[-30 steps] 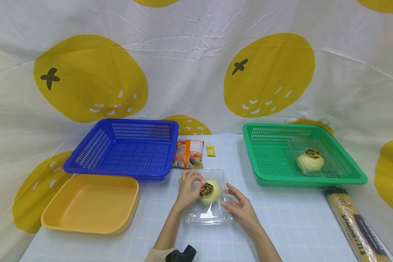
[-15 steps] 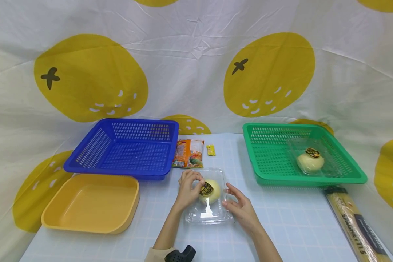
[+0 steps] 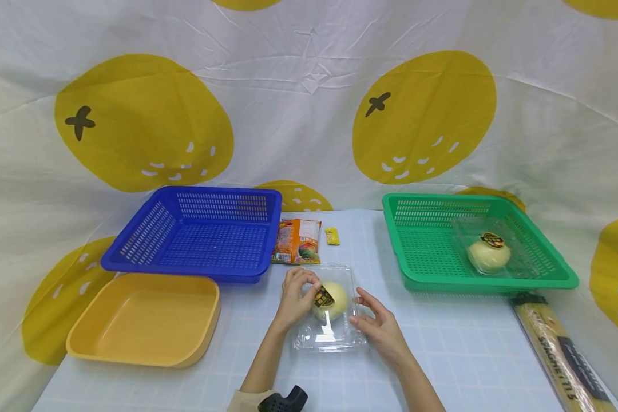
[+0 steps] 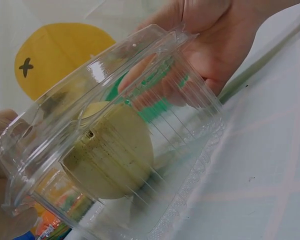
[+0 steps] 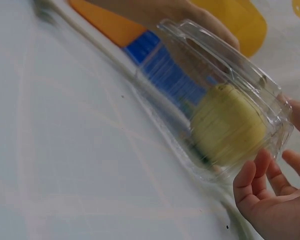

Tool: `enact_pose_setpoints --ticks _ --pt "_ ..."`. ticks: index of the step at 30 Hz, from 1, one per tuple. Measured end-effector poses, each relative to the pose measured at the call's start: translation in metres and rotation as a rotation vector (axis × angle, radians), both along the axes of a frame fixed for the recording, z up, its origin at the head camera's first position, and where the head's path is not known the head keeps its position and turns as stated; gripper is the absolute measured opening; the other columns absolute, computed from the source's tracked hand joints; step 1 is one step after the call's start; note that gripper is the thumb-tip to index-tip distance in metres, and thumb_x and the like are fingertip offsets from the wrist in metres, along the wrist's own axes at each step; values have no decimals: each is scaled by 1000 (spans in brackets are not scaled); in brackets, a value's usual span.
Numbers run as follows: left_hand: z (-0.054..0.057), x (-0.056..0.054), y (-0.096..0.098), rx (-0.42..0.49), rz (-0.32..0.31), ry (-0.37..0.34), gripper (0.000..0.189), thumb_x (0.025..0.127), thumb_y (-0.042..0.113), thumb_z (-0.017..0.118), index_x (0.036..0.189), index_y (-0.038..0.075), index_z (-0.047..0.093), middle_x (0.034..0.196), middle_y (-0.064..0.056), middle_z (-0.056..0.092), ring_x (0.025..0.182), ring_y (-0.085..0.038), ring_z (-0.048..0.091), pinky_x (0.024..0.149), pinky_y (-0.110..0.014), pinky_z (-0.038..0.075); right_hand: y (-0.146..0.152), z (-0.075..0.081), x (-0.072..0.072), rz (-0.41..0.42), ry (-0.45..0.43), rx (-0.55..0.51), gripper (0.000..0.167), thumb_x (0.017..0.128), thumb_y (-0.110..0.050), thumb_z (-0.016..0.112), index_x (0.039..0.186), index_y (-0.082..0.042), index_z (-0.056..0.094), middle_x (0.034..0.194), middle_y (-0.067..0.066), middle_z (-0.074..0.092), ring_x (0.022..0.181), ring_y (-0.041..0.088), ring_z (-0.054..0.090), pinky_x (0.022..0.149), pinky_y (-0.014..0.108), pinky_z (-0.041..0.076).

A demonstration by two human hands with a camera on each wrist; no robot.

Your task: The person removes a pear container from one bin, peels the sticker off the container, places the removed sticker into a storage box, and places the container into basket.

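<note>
The clear plastic clamshell box [image 3: 335, 336] lies flat on the counter [image 3: 474, 355] between the hands, lid side up, holding 1 pale yellow fruit [image 3: 336, 306]. The left hand [image 3: 298, 294] reaches in from the box's far left, where its bent thumb and index finger appear to pinch the left edge of the black-and-gold label [image 3: 324, 297]; the contact itself is partly hidden. The fingers of the right hand [image 3: 381, 331] stand apart, lightly bent, against the box's right edge, probably to steady that side while the left works at the label. The box's long axis, as far as foreshortening allows a judgement, runs away from the person, its near edge roughly square to them. The fruit sits nearer the far end, its dark-spotted end turned toward the left wrist camera. The label slants from upper left to lower right in the head view. Keeping the box midway between the blue basket [image 3: 185, 270] and the green basket [image 3: 422, 246] seems to give each forearm a free approach. In the green basket rests another clamshell box [image 3: 516, 252] with 1 fruit; behind the left hand lies an orange packet [image 3: 297, 243].
</note>
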State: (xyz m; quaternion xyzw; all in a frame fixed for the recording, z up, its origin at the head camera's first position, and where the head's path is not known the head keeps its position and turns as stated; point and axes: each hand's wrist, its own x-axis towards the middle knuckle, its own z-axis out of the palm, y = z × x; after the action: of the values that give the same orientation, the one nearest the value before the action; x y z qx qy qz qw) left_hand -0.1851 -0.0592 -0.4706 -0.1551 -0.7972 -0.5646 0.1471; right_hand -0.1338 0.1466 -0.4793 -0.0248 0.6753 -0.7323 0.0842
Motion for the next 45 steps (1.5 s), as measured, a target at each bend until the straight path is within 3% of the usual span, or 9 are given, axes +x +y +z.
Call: enact_pose_setpoints --ticks 32,45 --pt "0 1 0 63 14 -6 10 83 -5 61 75 2 61 94 -12 61 111 -30 43 101 -52 21 1 -1 0 7 22 -10 69 82 1 67 143 -3 35 132 22 40 88 13 63 77 21 52" --pt "2 1 0 91 15 -3 9 83 -9 59 77 -3 61 95 -17 60 111 -35 44 101 -53 27 1 -3 -1 1 18 -4 69 81 0 68 143 -5 37 131 19 41 86 13 62 76 22 52"
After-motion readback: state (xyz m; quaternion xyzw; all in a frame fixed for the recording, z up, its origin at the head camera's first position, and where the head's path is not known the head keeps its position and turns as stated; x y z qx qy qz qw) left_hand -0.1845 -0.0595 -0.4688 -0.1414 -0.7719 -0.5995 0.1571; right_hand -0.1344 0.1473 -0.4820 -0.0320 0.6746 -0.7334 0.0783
